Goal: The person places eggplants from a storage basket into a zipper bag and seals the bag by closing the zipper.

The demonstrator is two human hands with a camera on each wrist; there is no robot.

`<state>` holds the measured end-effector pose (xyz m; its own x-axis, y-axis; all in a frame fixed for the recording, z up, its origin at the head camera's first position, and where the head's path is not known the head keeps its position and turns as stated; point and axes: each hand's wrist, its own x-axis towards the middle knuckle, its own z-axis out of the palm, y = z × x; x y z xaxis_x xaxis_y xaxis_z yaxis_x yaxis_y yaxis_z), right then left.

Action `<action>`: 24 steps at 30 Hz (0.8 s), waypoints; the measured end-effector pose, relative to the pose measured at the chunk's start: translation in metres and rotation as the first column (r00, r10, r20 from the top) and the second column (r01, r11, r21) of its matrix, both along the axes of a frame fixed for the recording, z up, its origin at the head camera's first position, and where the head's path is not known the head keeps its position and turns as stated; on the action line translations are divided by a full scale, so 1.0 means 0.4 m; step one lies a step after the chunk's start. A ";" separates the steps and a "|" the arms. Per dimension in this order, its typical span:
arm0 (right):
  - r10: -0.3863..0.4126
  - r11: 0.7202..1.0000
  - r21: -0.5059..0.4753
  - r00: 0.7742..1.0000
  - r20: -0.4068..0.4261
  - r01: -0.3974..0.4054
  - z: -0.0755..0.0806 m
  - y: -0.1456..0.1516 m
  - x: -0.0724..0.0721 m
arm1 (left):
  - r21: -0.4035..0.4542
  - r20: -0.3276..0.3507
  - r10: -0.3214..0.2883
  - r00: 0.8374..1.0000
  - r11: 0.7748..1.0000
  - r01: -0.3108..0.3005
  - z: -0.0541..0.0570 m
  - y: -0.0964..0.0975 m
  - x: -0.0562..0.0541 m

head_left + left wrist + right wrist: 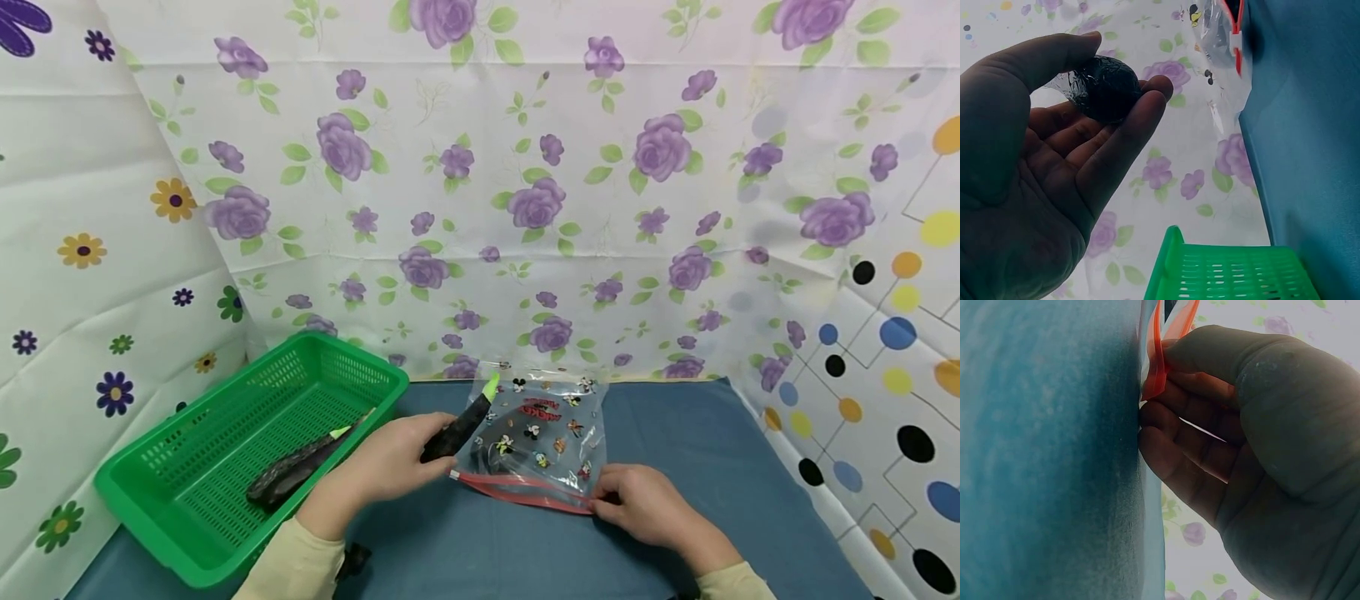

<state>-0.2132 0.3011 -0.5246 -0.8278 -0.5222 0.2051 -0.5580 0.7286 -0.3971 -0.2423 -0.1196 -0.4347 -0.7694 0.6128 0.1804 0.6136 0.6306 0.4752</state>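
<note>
Head view shows the left hand (386, 467) pinching the near end of an eggplant (463, 425) between thumb and fingers, its green tip slanting up over the left side of a clear bag (558, 433). On the left wrist camera, clear film shows at the held end. The right hand (641, 504) pinches the bag's red zip edge (517, 490) at its right corner, the other fingers loosely bent. More eggplants (296, 471) lie in the green basket (161, 554), left of the bag on the blue cloth (690, 442).
</note>
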 end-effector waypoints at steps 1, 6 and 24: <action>0.000 1.000 0.003 1.000 0.000 0.000 0.001 -0.001 0.000 | -0.003 0.006 -0.001 1.000 1.000 0.001 -0.001 0.001 0.001; -0.001 1.000 0.009 1.000 0.001 0.001 0.004 -0.002 0.002 | -0.036 0.021 -0.006 1.000 0.999 0.007 -0.004 0.005 0.004; 0.003 1.000 0.005 1.000 -0.012 -0.003 0.006 -0.004 0.003 | -0.158 0.019 -0.037 0.999 0.987 0.040 -0.034 0.037 0.014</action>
<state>-0.2121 0.2996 -0.5224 -0.8238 -0.5253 0.2129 -0.5648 0.7290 -0.3867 -0.2366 -0.1050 -0.4483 -0.7468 0.6617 0.0668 0.6319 0.6746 0.3816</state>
